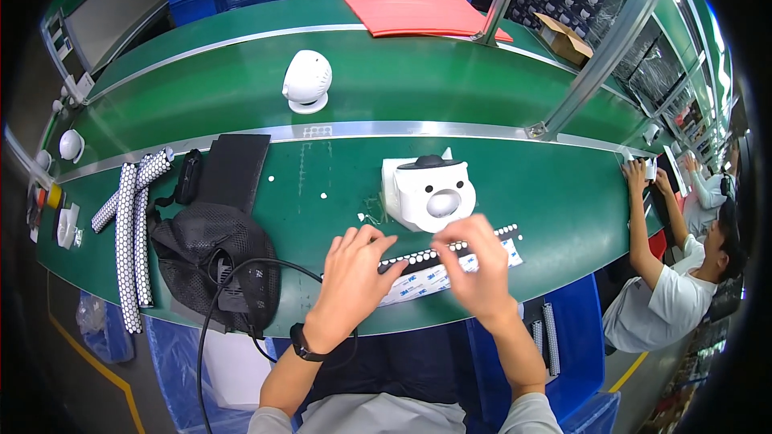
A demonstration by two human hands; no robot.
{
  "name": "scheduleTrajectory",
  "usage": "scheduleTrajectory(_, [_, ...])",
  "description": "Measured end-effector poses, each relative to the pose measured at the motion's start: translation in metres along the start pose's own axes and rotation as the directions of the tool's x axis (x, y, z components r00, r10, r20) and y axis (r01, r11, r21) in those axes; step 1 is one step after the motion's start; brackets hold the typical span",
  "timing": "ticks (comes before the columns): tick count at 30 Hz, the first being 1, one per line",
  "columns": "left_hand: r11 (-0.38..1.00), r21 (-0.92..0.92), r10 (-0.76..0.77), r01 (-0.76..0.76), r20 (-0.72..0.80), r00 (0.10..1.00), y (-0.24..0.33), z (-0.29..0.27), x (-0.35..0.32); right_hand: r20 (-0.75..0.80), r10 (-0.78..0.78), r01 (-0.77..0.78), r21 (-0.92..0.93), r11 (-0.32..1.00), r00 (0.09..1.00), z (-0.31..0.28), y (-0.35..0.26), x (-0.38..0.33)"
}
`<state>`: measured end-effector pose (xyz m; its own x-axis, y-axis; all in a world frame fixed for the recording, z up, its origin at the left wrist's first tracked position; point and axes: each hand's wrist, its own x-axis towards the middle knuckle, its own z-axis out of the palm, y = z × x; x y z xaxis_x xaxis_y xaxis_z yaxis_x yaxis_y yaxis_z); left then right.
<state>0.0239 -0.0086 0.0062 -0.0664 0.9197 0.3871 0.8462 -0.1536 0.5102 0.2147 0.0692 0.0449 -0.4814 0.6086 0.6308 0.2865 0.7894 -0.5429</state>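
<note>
A white animal-shaped casing point(408, 202) with black eye dots, a dark top and a round hole stands on the green bench, just beyond my hands. In front of it lies a black strip carrying a row of white round pads point(418, 258). Beside the strip is a white sheet with blue print point(426, 283). My left hand point(354, 273), with a dark band on its wrist, rests at the strip's left end, thumb and fingers apart. Over the strip's right part, my right hand point(478, 269) is closed in a pinch; anything between its fingertips is too small to make out.
To the left are a black mesh bag point(217, 253) with a cable, a dark flat sheet point(233, 169) and rolled dotted sheets point(127, 241). A white rounded device point(307, 82) stands on the belt beyond, near red sheets point(426, 12). A co-worker point(675, 289) sits at right.
</note>
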Motion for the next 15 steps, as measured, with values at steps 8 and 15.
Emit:
scheduleTrajectory(8, [0.833,-0.479,-0.293,0.278,0.045,0.955,0.027,0.026,0.027,-0.075,0.208,-0.204,0.057,0.977,0.975,0.014,0.02,-0.006])
scheduleTrajectory(15, [0.615,-0.68,-0.398,0.4,0.17,0.901,0.017,0.042,0.028,-0.11,0.163,-0.166,-0.018,0.986,0.98,0.02,0.022,-0.003])
